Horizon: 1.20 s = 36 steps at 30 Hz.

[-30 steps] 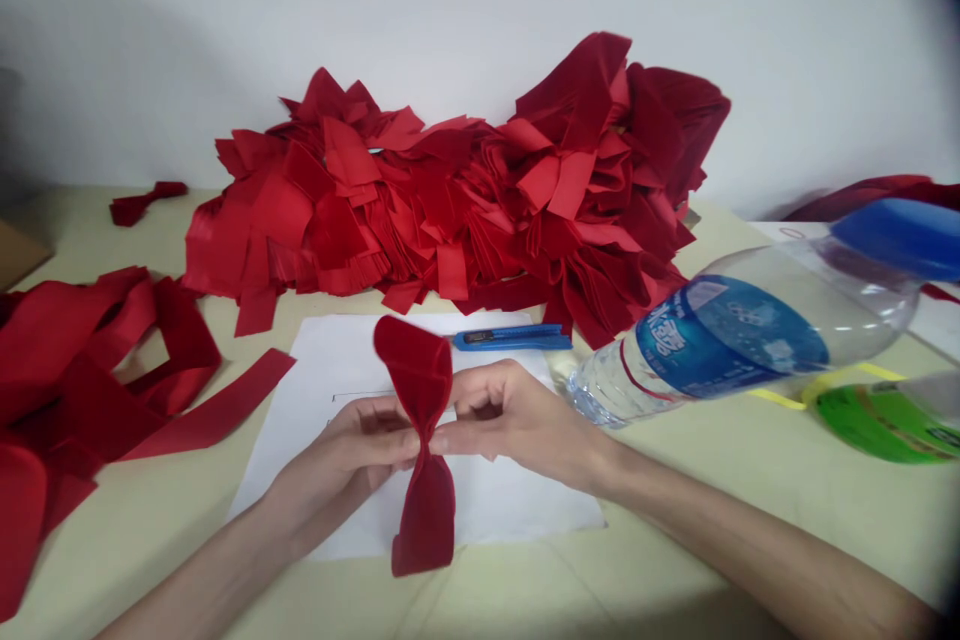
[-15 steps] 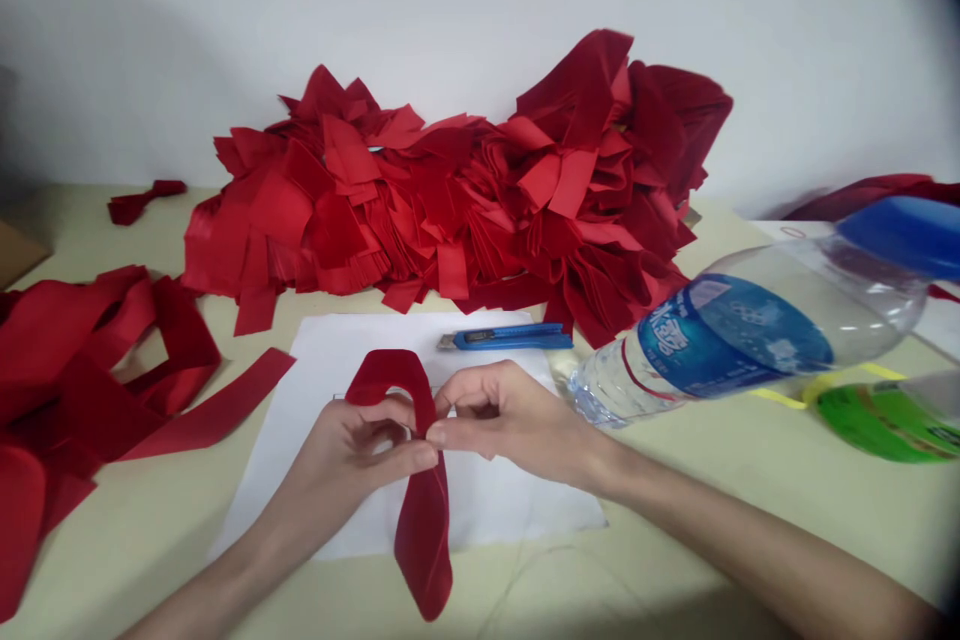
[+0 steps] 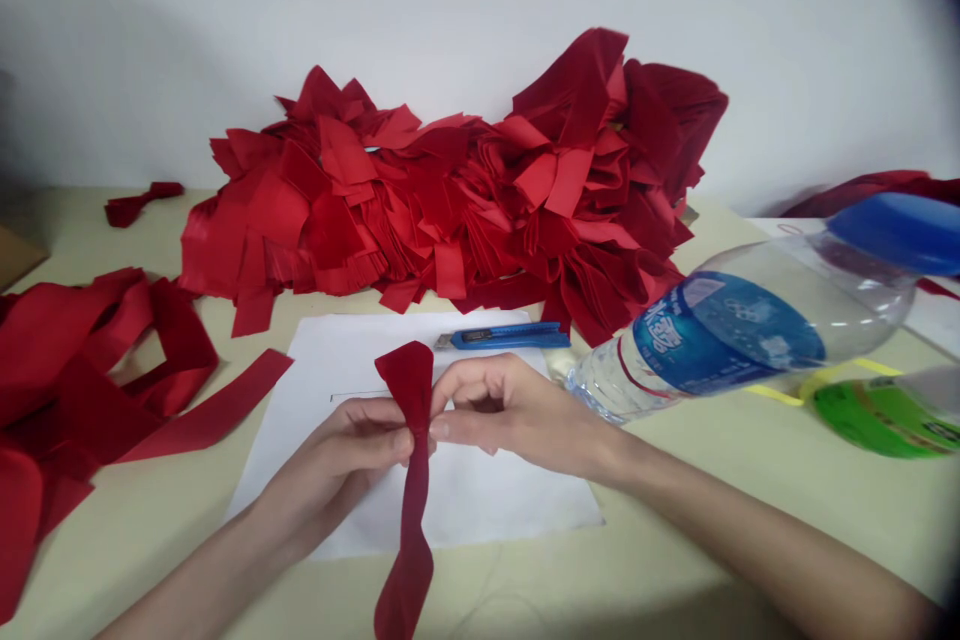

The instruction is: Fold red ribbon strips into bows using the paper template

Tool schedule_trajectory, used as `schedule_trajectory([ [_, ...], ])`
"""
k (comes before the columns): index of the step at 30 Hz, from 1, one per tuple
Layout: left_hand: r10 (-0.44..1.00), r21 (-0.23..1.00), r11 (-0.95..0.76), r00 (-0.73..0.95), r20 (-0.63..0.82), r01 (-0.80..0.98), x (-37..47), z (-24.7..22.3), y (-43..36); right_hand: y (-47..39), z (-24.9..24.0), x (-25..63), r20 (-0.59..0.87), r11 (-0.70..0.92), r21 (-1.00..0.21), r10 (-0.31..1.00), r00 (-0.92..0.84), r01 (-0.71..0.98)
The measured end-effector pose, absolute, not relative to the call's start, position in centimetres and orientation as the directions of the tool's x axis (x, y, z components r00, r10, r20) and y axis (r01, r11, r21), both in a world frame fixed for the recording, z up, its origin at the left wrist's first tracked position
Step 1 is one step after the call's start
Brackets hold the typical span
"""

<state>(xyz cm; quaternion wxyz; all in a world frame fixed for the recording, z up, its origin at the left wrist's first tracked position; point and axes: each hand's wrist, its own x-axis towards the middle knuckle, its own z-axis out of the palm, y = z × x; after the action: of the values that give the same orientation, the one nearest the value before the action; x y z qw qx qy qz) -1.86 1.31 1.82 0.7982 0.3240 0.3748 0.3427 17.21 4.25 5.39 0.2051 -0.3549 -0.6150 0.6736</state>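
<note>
The left hand [image 3: 352, 445] and the right hand [image 3: 517, 410] meet from either side at the ribbon [image 3: 409, 390], each pinching its narrowed waist between thumb and fingers. The left thumb lies across the gathered part on the near side; the right thumb and forefinger come together at its right edge, the other right fingers curled. Whether the fingertips touch behind the ribbon cannot be told. The ribbon is dark red, held over the middle of the paper [image 3: 517, 490]. Above the pinch it flares wide toward the far side; below, it hangs twisted past the paper's near edge and runs out of view.

The paper lies flat on the table [image 3: 180, 510], a thin drawn line showing just left of the ribbon's flared end. On its far right part lies a blue cutter [image 3: 514, 335], near the right hand. Beyond the paper, a big heap [image 3: 442, 210] of red pieces stretches along the wall [image 3: 450, 0]. To the left is a tangle [image 3: 75, 350] of red strips, and at the far left a small bow [image 3: 142, 205] lies apart. On the right, a clear bottle [image 3: 727, 335] with a blue label and blue top leans beyond the right forearm; near it, farther right, is a green-labelled container [image 3: 889, 417].
</note>
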Motion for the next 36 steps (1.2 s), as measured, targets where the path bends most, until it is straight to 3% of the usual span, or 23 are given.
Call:
schedule_trajectory([
  [7,0.793,0.800,0.528,0.504,-0.343,-0.285,-1.79,1.88,1.34,3.87,5.45,17.65,-0.154,-0.005,-0.974,0.752,-0.642,0.228],
  [15,0.799,0.809,0.522,0.488,-0.352,-0.271,-1.72,1.73,1.22,3.78,6.06,17.31,-0.104,0.012,-0.984,0.775,-0.624,0.178],
  [25,0.812,0.762,0.550,0.431,-0.393,-0.343,-1.43,1.54,1.16,3.62,5.51,16.70,-0.231,-0.213,-0.972,0.763,-0.604,0.104],
  [36,0.662,0.665,0.687,0.631,-0.405,-0.294,-1.74,1.01,1.09,3.50,5.26,16.90,-0.242,-0.282,-0.957,0.630,-0.737,0.073],
])
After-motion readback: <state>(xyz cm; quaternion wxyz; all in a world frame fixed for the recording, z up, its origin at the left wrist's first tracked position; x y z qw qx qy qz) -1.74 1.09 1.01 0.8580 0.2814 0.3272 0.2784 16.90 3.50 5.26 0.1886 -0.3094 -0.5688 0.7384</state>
